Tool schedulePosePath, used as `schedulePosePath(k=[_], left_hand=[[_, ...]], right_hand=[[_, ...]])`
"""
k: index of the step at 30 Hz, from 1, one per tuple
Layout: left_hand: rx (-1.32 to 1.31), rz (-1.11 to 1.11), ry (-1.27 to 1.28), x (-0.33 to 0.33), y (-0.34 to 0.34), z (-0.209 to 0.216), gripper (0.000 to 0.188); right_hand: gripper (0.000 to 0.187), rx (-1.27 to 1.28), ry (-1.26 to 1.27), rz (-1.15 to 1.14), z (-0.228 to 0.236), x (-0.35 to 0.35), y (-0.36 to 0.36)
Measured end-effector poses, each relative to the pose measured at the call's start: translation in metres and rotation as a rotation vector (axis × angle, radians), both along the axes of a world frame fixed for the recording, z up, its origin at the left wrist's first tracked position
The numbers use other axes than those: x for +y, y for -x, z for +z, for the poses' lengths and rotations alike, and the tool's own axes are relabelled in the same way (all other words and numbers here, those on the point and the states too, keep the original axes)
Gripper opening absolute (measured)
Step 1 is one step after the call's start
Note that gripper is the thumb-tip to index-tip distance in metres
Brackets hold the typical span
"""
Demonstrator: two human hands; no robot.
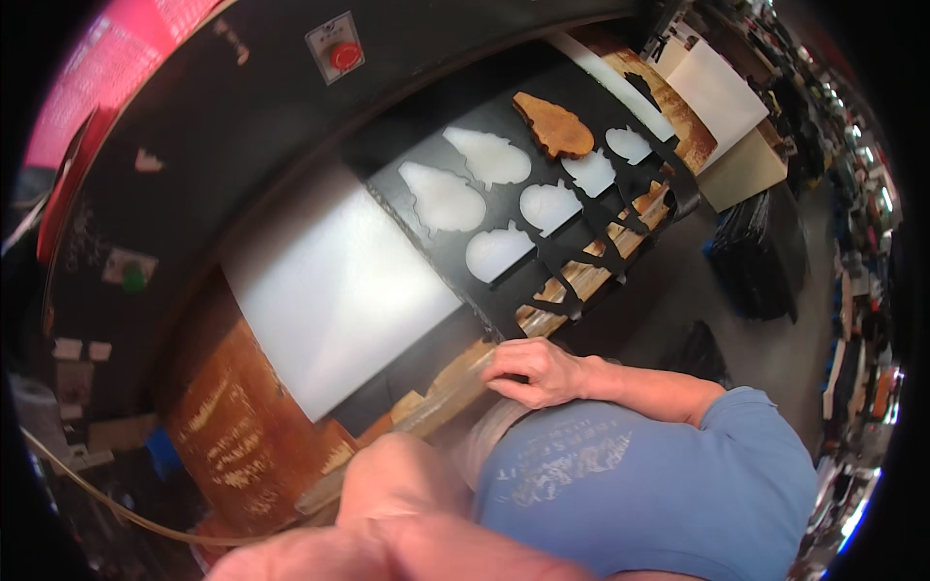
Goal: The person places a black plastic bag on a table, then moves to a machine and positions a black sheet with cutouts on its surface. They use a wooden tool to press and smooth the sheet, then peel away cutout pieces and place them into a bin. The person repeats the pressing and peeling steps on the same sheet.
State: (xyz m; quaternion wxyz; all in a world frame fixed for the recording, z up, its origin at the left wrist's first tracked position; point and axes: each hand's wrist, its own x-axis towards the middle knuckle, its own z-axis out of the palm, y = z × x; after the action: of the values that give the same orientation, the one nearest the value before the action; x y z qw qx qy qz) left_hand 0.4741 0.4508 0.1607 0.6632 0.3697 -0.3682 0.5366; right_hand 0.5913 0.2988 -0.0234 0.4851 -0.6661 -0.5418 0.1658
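My right hand [542, 373] is curled with the knuckles up beside the front edge of the work table. Whatever its fingers may hold is hidden. Large, blurred skin close to the camera at the lower edge appears to be my left hand [387, 552], its fingers not readable. Beyond my right hand lies a black sheet [433, 254] with several shaped cut-outs showing white beneath. Its near edge is torn into thin strips. An orange-brown shaped piece [554, 126] lies on the sheet's far part. Left of the sheet is a plain white board [339, 290].
A dark machine beam [242, 126] spans the table's back, bearing a red push button [344, 56] and a green button [134, 278]. A worn brown board [237, 426] lies at left. Cardboard [712, 97] and a black stack [760, 252] stand at right.
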Motion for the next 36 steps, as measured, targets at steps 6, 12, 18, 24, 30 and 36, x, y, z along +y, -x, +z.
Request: schedulePosePath(k=[6,12,18,24,30,36], left_hand=[[-0.011,-0.032,-0.039,-0.007,-0.048,0.003,0.03],[0.04,0.001,-0.075,-0.035,-0.109,0.004,0.028],[0.136,0.073,-0.121,-0.066,-0.198,0.018,0.025],[0.475,0.21,-0.027,-0.066,-0.247,-0.024,0.023],[1.636,0.895,-0.674,-0.082,-0.302,-0.162,0.035],[1.59,1.137,-0.817,-0.097,-0.302,-0.207,0.039]], right_hand=[[0.013,-0.23,-0.12,-0.254,0.023,-0.017,-0.076],[0.045,-0.405,0.066,-0.623,0.027,-0.059,-0.223],[0.1,-0.45,0.363,-0.519,-0.003,-0.041,-0.333],[0.108,-0.586,0.388,-0.415,-0.023,-0.035,-0.346],[0.097,-0.437,0.274,-0.357,-0.018,-0.036,-0.357],[0.092,-0.322,0.247,-0.391,-0.01,-0.061,-0.371]])
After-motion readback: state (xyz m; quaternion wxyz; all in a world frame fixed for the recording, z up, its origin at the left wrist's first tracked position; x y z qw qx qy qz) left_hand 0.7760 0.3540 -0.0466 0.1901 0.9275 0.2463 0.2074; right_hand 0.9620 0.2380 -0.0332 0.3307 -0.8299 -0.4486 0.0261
